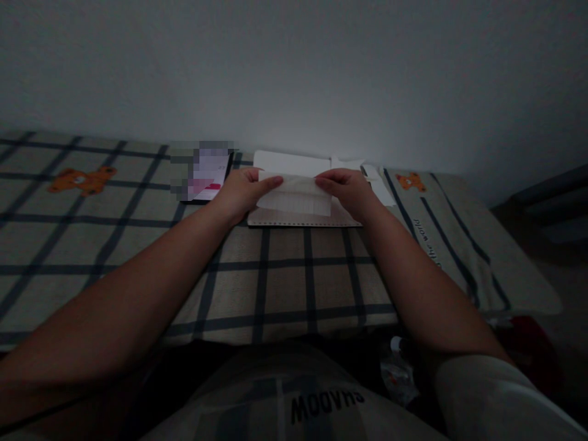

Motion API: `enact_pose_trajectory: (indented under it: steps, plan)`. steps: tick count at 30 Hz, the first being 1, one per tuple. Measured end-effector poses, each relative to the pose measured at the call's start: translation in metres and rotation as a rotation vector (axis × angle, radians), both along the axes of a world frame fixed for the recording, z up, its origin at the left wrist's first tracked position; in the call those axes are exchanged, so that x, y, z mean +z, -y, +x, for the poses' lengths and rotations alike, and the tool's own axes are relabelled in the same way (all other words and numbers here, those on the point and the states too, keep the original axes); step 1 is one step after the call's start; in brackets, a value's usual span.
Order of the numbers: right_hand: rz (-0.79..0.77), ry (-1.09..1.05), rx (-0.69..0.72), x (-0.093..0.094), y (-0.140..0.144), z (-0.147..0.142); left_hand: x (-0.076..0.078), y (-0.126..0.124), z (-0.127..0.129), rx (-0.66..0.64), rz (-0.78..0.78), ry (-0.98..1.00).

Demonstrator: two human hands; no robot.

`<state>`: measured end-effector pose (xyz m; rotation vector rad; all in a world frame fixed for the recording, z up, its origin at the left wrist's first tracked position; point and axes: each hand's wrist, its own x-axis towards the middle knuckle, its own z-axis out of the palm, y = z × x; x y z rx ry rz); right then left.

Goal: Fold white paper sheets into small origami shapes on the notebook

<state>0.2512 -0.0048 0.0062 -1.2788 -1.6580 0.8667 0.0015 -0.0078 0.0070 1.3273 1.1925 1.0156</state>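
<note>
Between my two hands is a sheet of white paper [294, 196], its lower part hanging down toward me and its upper edge seemingly folded over. My left hand [245, 191] pinches the sheet's left end, thumb lying along the top. At the other end my right hand [349, 188] grips the paper between thumb and fingers. Beneath lies a notebook [294, 161] with a row of binding holes along its near edge; the sheet covers much of its middle. Pieces of white paper [379, 184] lie just beyond my right hand.
A phone or tablet with a lit, blurred screen [211, 174] lies left of the notebook. A checked cloth [294, 282] with bear prints covers the table, which meets a pale wall [294, 73]. Below the right front edge is a clear plastic bottle [399, 370].
</note>
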Motion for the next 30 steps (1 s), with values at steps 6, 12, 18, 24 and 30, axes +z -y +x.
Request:
enact_pose_trajectory:
  steps: [6,12,18,24,30]
  plan:
    - [-0.034,-0.015,0.022,0.002,0.001,0.000,0.002,0.001,0.001,0.002,-0.015,0.051]
    - [-0.106,-0.043,0.062,0.004,0.003,-0.001,0.003,0.002,0.001,0.008,-0.023,0.073]
    - [-0.221,0.069,0.189,0.015,0.009,0.002,0.009,0.002,-0.004,-0.098,-0.020,-0.113]
    - [-0.277,0.204,0.323,0.024,0.022,-0.008,0.025,0.017,0.004,-0.171,-0.031,-0.284]
    - [-0.176,0.280,0.310,0.022,0.023,-0.010,0.021,0.017,0.005,-0.150,-0.033,-0.307]
